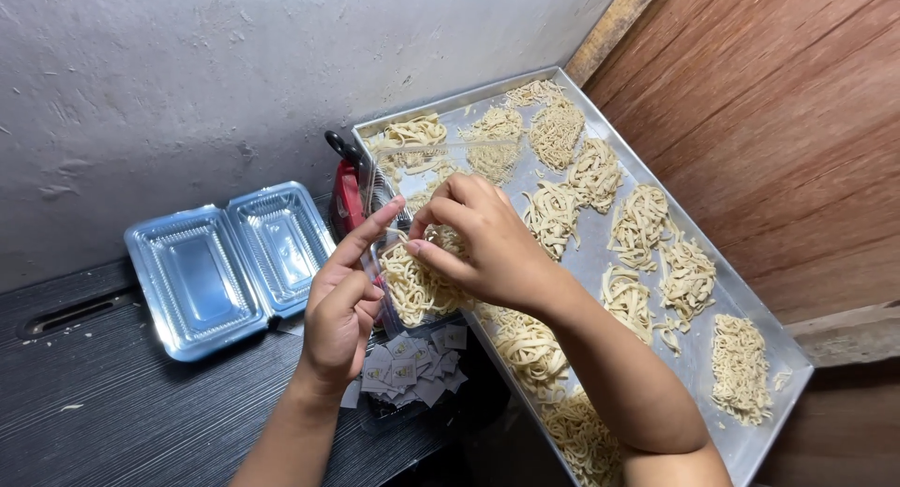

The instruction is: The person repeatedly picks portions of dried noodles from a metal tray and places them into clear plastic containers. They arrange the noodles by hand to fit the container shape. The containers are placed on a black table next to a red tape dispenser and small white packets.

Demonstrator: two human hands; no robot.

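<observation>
A clear plastic bag (419,159) with a nest of pale yellow noodles (412,285) inside is held between both hands, over the near left edge of a metal tray (698,351). My left hand (339,309) grips the bag's left side, its index finger stretched up along the edge. My right hand (483,248) reaches over from the tray side and pinches the bag just above the noodles. The lower part of the bag is hidden behind my hands.
The tray holds several loose noodle nests (642,224) and leans beside a wooden panel (778,121). An open clear clamshell box (230,267) lies on the dark table (112,403). A red tool (347,196) stands by the wall. Small square paper labels (412,365) lie heaped below my hands.
</observation>
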